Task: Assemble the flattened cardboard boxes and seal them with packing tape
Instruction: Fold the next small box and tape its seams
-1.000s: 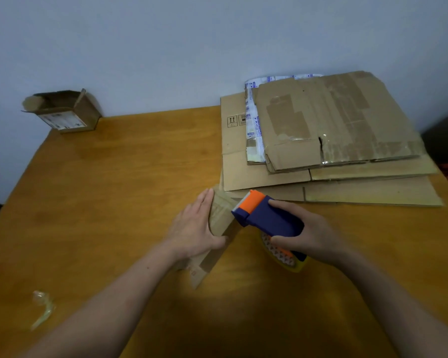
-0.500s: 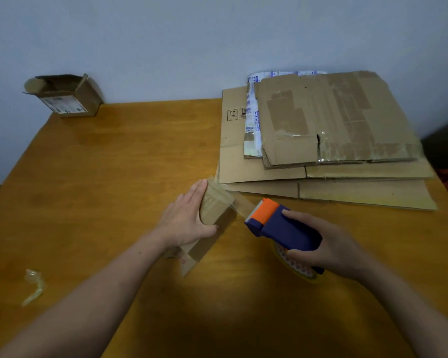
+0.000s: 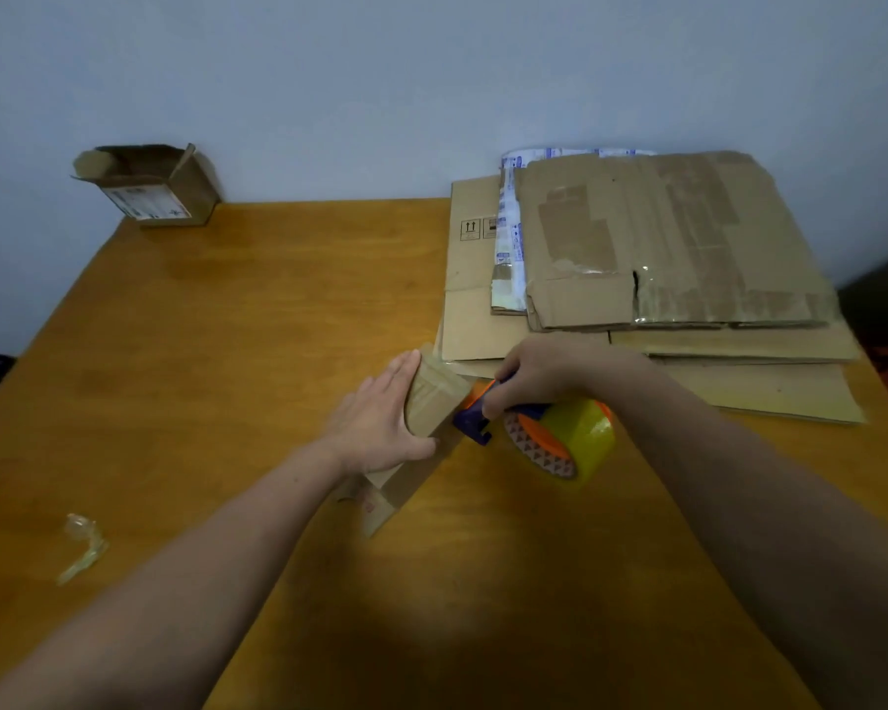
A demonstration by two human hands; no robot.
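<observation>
Head view: near the middle of the table (image 3: 226,351), just off the stack of flattened boxes (image 3: 688,248), the left hand (image 3: 380,427) has its grip around a small cardboard box (image 3: 434,402), fingers flat along its side and thumb hooked across the near face. The right hand (image 3: 539,374) has its grip clenched on the tape dispenser (image 3: 475,420), whose nose meets the box. By my judgement this box is mid-sealing, while an open box (image 3: 150,189) at the far left corner shows unsealed flaps and the stack awaits assembly.

Wooden table (image 3: 226,351) holds flat cardboard (image 3: 739,392), open box (image 3: 150,192), tape scrap (image 3: 80,548).
</observation>
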